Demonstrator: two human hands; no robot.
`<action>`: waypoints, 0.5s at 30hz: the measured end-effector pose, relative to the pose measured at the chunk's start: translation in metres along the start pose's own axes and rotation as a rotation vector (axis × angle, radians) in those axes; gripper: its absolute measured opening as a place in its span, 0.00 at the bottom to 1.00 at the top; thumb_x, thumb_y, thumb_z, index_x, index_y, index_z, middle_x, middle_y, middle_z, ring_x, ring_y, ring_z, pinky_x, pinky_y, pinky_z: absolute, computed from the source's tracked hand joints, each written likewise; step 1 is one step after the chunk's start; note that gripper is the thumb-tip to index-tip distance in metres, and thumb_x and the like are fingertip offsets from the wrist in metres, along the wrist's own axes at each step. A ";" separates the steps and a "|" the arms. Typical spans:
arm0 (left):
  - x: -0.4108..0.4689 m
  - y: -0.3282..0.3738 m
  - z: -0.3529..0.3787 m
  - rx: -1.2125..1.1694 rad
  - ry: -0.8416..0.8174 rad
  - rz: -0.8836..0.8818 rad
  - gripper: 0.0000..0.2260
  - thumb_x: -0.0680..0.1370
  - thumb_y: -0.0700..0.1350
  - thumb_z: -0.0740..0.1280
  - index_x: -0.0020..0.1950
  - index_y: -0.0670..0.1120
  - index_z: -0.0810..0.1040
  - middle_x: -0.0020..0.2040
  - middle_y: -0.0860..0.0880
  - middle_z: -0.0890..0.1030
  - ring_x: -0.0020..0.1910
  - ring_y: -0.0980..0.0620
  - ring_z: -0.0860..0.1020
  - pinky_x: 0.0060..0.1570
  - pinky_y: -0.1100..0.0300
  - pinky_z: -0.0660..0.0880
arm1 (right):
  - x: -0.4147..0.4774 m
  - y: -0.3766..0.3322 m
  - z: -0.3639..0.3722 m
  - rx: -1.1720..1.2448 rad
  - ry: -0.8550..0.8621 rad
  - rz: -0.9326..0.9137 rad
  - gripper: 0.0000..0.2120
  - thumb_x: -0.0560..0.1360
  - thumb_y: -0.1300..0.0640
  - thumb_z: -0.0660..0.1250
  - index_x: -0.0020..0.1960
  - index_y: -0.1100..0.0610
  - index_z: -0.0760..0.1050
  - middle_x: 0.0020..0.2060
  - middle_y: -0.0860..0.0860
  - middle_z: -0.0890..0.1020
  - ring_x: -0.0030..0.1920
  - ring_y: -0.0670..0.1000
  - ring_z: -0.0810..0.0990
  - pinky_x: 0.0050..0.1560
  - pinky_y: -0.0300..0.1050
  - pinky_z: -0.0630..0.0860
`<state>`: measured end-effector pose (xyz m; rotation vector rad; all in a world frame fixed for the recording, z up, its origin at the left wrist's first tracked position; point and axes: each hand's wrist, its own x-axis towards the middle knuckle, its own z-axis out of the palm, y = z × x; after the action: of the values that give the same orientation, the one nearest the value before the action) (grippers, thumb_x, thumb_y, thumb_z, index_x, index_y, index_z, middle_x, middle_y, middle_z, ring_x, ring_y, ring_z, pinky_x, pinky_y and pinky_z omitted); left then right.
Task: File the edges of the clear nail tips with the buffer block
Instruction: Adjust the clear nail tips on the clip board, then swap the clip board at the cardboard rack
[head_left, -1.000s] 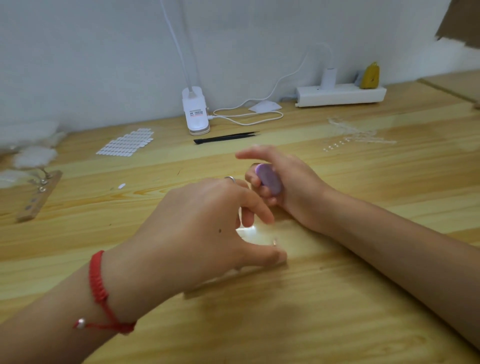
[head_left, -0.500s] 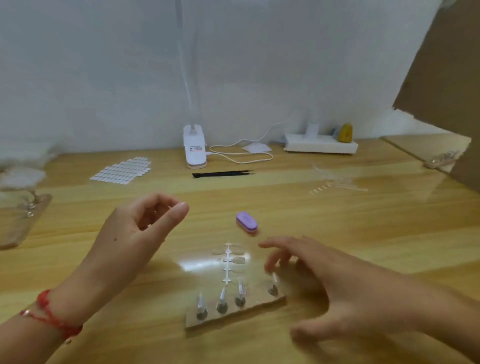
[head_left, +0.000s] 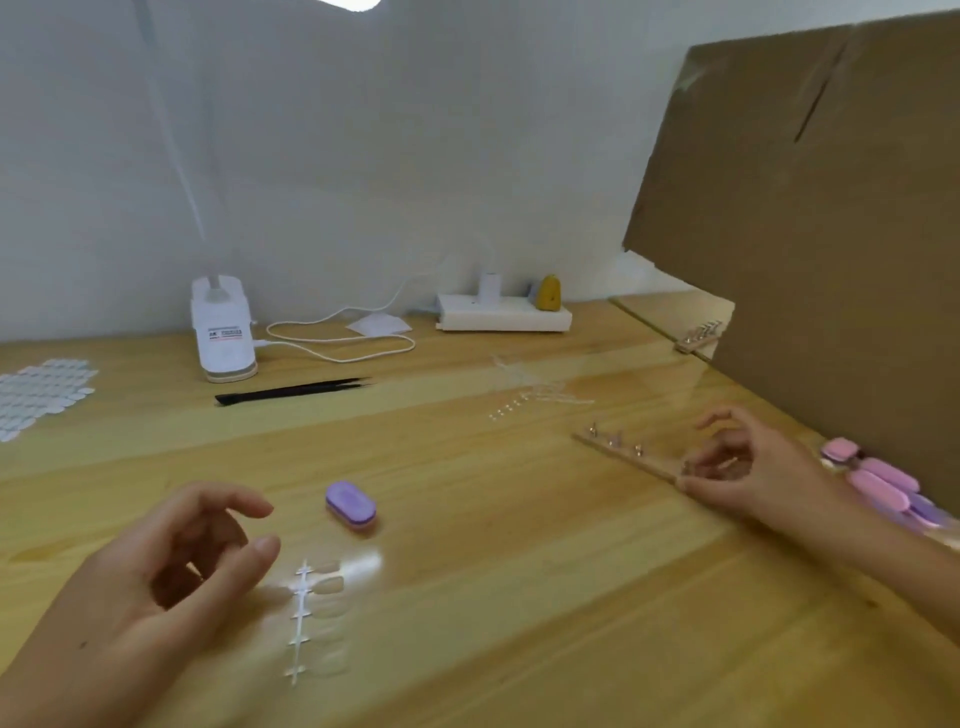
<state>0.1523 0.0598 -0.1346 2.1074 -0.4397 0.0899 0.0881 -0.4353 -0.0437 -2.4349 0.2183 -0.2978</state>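
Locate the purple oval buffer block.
The purple oval buffer block lies on the wooden table, left of centre in the head view, just right of the left hand and beyond the strip of clear nail tips.

Open table (head_left: 519, 545) runs between the buffer block (head_left: 351, 506) and the wooden pin strip (head_left: 628, 460), whose near end the right hand (head_left: 748, 470) seems to pinch. A cardboard panel (head_left: 810, 234) walls the right side, pink blocks (head_left: 878, 483) at its foot. The clear nail tips (head_left: 324, 587) lie just beside the left hand (head_left: 171, 566).
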 end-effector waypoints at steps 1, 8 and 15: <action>-0.003 0.001 0.001 0.056 0.010 0.035 0.27 0.72 0.66 0.67 0.62 0.49 0.74 0.34 0.53 0.75 0.25 0.50 0.72 0.21 0.67 0.63 | 0.020 0.013 0.001 0.014 0.108 0.077 0.22 0.64 0.59 0.81 0.48 0.48 0.70 0.34 0.46 0.84 0.37 0.43 0.81 0.36 0.32 0.73; 0.026 0.148 0.042 0.478 -0.098 0.629 0.10 0.78 0.62 0.55 0.53 0.66 0.75 0.49 0.67 0.73 0.50 0.67 0.73 0.42 0.72 0.69 | 0.136 0.026 0.026 0.131 0.625 0.464 0.21 0.64 0.47 0.79 0.46 0.52 0.70 0.38 0.48 0.78 0.45 0.53 0.77 0.40 0.43 0.69; 0.093 0.203 0.193 0.562 -0.402 0.514 0.21 0.82 0.52 0.52 0.75 0.51 0.58 0.76 0.52 0.56 0.76 0.54 0.50 0.75 0.58 0.44 | 0.170 0.031 0.030 0.199 0.705 0.594 0.16 0.69 0.48 0.76 0.50 0.53 0.76 0.52 0.55 0.82 0.54 0.57 0.80 0.46 0.46 0.75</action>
<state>0.1485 -0.2243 -0.0557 2.5090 -1.3211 0.0934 0.2570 -0.4803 -0.0600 -1.8702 1.1269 -0.8404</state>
